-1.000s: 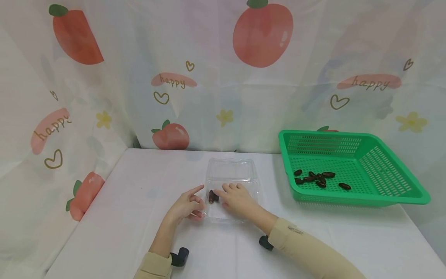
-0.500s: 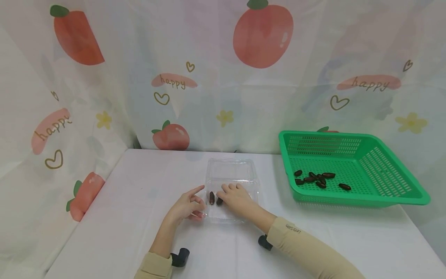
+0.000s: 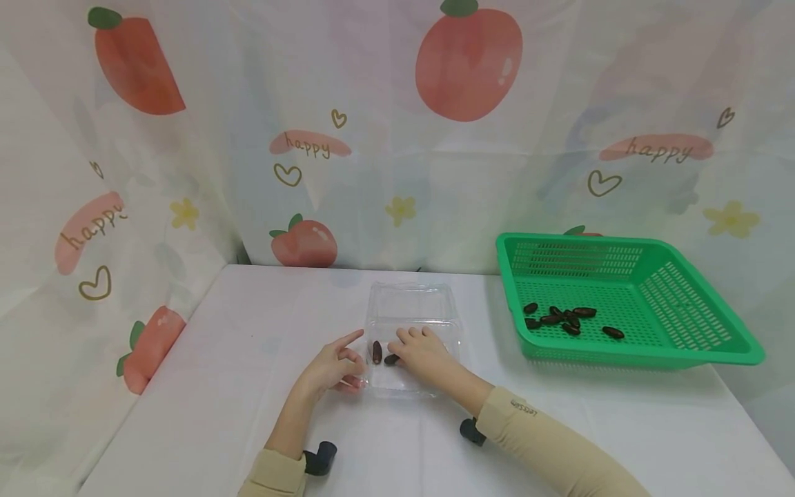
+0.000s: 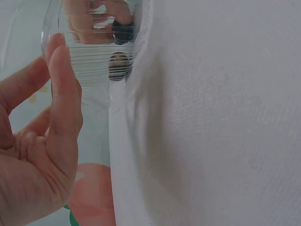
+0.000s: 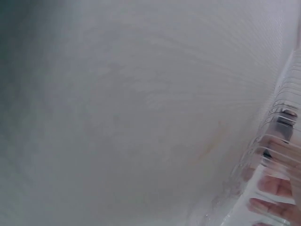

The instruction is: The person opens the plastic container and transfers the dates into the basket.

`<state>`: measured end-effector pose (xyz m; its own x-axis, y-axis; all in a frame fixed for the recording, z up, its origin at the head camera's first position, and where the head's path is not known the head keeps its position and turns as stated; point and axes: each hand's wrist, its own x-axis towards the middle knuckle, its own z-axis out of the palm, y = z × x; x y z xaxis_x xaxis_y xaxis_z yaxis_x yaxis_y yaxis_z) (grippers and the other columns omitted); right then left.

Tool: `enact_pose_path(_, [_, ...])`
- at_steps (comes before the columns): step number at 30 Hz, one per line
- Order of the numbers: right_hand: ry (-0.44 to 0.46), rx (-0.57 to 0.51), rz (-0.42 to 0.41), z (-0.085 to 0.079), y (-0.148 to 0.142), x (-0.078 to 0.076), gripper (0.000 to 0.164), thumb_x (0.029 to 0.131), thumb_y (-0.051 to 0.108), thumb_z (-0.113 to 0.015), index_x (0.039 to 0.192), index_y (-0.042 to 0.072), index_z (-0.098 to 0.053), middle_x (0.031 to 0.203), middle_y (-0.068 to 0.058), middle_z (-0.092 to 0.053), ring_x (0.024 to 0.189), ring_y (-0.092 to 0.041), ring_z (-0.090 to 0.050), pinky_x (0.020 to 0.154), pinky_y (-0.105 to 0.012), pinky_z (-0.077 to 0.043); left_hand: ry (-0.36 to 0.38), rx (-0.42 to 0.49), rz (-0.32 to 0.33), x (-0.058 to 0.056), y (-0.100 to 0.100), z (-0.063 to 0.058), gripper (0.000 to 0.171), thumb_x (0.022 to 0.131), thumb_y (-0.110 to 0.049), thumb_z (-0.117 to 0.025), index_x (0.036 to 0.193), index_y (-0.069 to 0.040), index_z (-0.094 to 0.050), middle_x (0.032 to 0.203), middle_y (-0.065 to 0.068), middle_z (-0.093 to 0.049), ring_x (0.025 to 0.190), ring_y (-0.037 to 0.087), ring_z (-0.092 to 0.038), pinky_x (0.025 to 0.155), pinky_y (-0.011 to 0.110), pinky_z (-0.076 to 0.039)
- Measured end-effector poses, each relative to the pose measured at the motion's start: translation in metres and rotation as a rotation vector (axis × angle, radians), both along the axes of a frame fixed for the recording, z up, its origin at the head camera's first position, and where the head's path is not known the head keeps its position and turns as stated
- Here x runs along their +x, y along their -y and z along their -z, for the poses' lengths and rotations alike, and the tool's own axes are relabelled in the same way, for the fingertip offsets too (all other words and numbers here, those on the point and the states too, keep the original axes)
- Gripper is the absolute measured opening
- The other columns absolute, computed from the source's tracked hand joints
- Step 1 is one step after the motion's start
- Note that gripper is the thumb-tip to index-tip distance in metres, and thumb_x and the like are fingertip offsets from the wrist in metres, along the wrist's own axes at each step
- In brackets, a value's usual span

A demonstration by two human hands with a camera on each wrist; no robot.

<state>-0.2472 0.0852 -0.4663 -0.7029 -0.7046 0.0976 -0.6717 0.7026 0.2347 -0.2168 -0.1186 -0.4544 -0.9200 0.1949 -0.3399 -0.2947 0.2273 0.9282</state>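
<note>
A clear plastic clamshell box [image 3: 415, 383] lies on the white table with its lid [image 3: 411, 301] tipped back. At the box's left wall is my left hand [image 3: 335, 367]; its thumb and a finger pinch the rim, index finger stretched out, as the left wrist view also shows. My right hand [image 3: 424, 357] reaches inside, with its fingertips on a dark brown date [image 3: 390, 359] that sticks out to the left and is partly hidden. Another date [image 3: 377, 352] lies lengthwise along the left wall. Through the ridged wall, the left wrist view shows that date [image 4: 119, 66] and the right fingers.
To the right stands a green plastic basket [image 3: 627, 353] holding several dates [image 3: 562, 318]. A printed cloth [image 3: 373, 179] hangs behind and at the left of the white table [image 3: 273, 310]. Black wrist cameras show at both cuffs.
The right hand has shifted slightly rightward, drawing its date away from the one by the left wall. That date has turned from lengthwise to more crosswise. My left hand stays put.
</note>
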Motion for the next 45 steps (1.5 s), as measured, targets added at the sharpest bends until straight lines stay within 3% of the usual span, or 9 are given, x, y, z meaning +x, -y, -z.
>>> enact_pose_path(11, [-0.025,-0.077,-0.009,-0.008,-0.005,0.001,0.018,0.084,0.033,-0.061,0.100,0.024,-0.062,0.096,0.001,-0.052,0.082,-0.017,-0.051,0.065,-0.029,-0.040,-0.001,-0.003,-0.002,0.000,0.000,-0.001,0.071,0.078,0.006,-0.056,0.142,-0.014,-0.033,0.084,0.010,-0.056,0.053,0.015,-0.057,0.053,0.033,-0.056])
enact_pose_path(20, [-0.171,-0.186,-0.036,-0.030,-0.025,0.002,0.017,0.081,0.032,-0.066,0.089,0.021,-0.056,0.080,0.002,-0.046,0.069,-0.017,-0.046,0.059,-0.028,-0.037,-0.010,-0.005,0.009,0.000,0.000,-0.001,0.072,0.077,0.006,-0.056,0.142,-0.013,-0.032,0.081,0.008,-0.056,0.052,0.014,-0.057,0.052,0.032,-0.056])
enact_pose_path(29, [-0.228,-0.217,0.008,-0.047,-0.055,0.001,0.017,0.082,0.029,-0.067,0.093,0.020,-0.058,0.085,-0.001,-0.049,0.071,-0.019,-0.046,0.063,-0.031,-0.042,-0.011,-0.004,0.012,0.001,0.000,-0.003,0.069,0.080,0.005,-0.056,0.142,-0.013,-0.033,0.081,0.008,-0.055,0.052,0.014,-0.056,0.051,0.030,-0.055])
enact_pose_path(33, [-0.211,-0.263,0.028,-0.056,-0.068,0.000,0.017,0.081,0.026,-0.068,0.093,0.018,-0.057,0.088,-0.003,-0.049,0.074,-0.021,-0.047,0.066,-0.035,-0.042,-0.014,-0.005,0.011,0.002,0.000,-0.003,0.068,0.081,0.004,-0.056,0.142,-0.012,-0.033,0.081,0.009,-0.055,0.052,0.015,-0.056,0.051,0.030,-0.055])
enact_pose_path(45, [-0.231,-0.283,0.193,-0.073,-0.119,-0.014,0.017,0.084,0.026,-0.065,0.095,0.016,-0.057,0.094,-0.008,-0.052,0.084,-0.026,-0.051,0.066,-0.041,-0.044,-0.010,-0.001,0.013,0.002,0.000,-0.004,0.068,0.081,0.004,-0.056,0.142,-0.013,-0.033,0.083,0.010,-0.055,0.053,0.015,-0.057,0.052,0.031,-0.055])
